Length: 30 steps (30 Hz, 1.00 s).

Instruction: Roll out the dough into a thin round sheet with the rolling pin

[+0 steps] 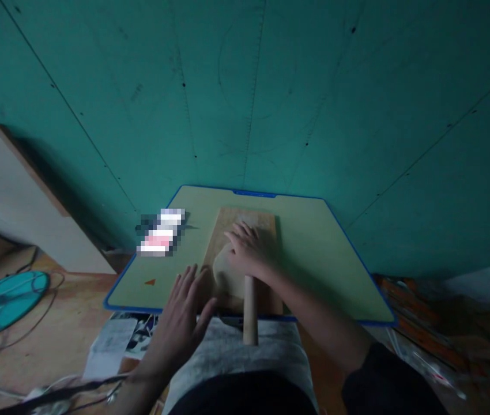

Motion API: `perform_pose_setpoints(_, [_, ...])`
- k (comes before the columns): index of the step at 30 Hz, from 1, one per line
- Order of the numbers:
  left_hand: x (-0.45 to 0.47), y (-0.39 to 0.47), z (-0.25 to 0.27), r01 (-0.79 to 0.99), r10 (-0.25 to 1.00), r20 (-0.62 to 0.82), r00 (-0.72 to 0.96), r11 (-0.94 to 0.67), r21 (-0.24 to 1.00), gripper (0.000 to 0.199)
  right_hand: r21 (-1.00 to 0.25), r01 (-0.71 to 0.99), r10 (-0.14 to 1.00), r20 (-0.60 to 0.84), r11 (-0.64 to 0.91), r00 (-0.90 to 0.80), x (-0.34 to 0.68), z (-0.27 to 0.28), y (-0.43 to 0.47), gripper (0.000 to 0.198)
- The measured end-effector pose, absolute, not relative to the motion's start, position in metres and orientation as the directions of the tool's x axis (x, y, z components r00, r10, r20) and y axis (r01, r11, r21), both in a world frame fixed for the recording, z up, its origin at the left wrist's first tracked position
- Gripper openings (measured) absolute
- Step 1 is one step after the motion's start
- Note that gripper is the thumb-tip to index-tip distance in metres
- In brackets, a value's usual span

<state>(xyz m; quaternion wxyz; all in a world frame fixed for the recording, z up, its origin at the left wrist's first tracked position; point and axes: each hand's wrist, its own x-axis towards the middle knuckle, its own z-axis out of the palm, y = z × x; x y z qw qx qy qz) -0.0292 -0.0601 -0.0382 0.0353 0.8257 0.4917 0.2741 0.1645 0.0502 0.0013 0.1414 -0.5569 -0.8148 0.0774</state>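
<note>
Right hand [247, 249], fingers spread, hides part of the flat pale dough [226, 275]; left hand [184, 305], fingers parted, contact with tan wooden board [267, 223] unclear

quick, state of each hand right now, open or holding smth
Left hand: open, fingers spread, nothing held, by the left edge of the wooden board.
Right hand: open, over the dough, no closed grip visible.

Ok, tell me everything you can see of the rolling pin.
The rolling pin is a plain, straight, pale rod that looks wooden, no separate handles showing. It points towards the person, its near end jutting past the edge of the table. Its far part lies over the board, by the right hand's wrist; whether they touch is unclear.
</note>
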Motion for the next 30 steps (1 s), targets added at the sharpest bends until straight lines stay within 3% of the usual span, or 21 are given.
perform_pose_setpoints(6, [0.001,-0.029,-0.059,0.849,0.860,0.429,0.278,-0.428,0.309,0.042,-0.478,0.852,0.975,0.159,0.212,-0.153,0.226,-0.018,0.034,0.061])
perform_pose_setpoints(13, [0.036,-0.046,-0.062,0.814,0.827,0.453,0.334,-0.495,0.303,0.043,-0.609,0.754,0.961,0.258,0.245,-0.103,0.259,-0.029,0.018,0.076])
perform_pose_setpoints(16, [0.049,-0.066,-0.042,0.753,0.779,0.476,0.409,-0.582,0.305,0.046,-0.673,0.700,0.954,0.298,0.238,-0.038,0.283,-0.018,0.013,0.075])
perform_pose_setpoints(19, [0.076,-0.091,-0.016,0.583,0.655,0.462,0.599,-0.751,0.309,0.050,-0.752,0.634,0.962,0.270,0.179,0.049,0.306,-0.009,0.012,0.074])
perform_pose_setpoints(23, [0.116,-0.106,0.000,0.289,0.402,0.421,0.813,-0.907,0.307,0.047,-0.750,0.650,0.959,0.257,0.122,0.116,0.311,-0.009,0.018,0.073])
perform_pose_setpoints(27, [0.127,-0.092,-0.013,0.313,0.399,0.426,0.812,-0.914,0.259,0.026,-0.717,0.687,0.959,0.264,0.122,0.105,0.291,-0.017,0.030,0.071])
perform_pose_setpoints(30, [0.119,-0.082,-0.026,0.346,0.423,0.398,0.814,-0.904,0.253,0.028,-0.676,0.724,0.961,0.269,0.139,0.066,0.275,-0.024,0.042,0.070])
